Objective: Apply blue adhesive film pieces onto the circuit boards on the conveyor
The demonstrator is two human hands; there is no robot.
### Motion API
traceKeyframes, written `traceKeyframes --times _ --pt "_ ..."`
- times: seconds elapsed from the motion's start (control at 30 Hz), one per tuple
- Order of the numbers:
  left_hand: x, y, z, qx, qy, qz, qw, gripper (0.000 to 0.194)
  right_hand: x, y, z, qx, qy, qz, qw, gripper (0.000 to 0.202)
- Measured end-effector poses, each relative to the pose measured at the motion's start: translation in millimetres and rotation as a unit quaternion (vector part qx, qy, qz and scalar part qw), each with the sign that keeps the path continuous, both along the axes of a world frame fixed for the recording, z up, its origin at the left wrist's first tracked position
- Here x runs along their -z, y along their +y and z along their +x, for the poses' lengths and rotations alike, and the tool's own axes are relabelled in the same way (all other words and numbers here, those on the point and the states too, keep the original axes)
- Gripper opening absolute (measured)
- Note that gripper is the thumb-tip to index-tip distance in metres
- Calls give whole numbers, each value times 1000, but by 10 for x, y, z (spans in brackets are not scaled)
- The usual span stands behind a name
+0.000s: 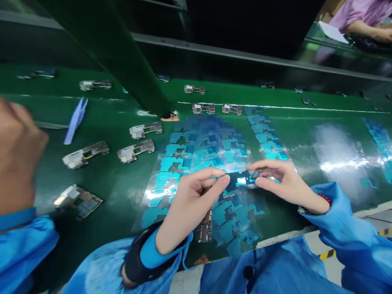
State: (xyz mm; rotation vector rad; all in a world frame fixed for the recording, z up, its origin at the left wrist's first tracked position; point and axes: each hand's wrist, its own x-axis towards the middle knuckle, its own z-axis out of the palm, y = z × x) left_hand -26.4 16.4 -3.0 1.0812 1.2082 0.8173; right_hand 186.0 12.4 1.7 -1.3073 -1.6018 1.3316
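My left hand (196, 200) pinches the left end of a thin dark board-shaped piece (234, 181) between thumb and fingertips. At the piece's right end, my right hand (280, 179) closes its thumb and fingers on it. The piece is held over clear sheets of shiny blue cut-out stickers (176, 165) spread on the green table. Just below my left hand, a circuit board (204, 228) lies upright in view, its upper part covered by the hand.
More circuit boards (136, 150) lie left and along the back of the green table (122, 183). Blue tweezers (76, 121) rest at the left. A co-worker's hand (20, 155) is at the far left. A green post (119, 57) rises behind; another person (361, 20) sits across.
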Motion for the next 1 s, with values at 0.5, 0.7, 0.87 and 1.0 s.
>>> traceKeyframes --times 0.5,0.7,0.87,1.0 --pt "86 77 -34 -75 -66 -63 993 25 4 33 87 84 -202 347 912 8" --pt "75 46 -11 -56 -93 -79 991 35 -26 1 174 190 -176 379 889 10" --pt "12 30 30 -48 -108 -67 991 27 -104 -15 123 150 -82 203 964 6" --pt "-26 7 43 -45 -109 -71 990 23 -106 -8 48 126 -9 88 988 12"
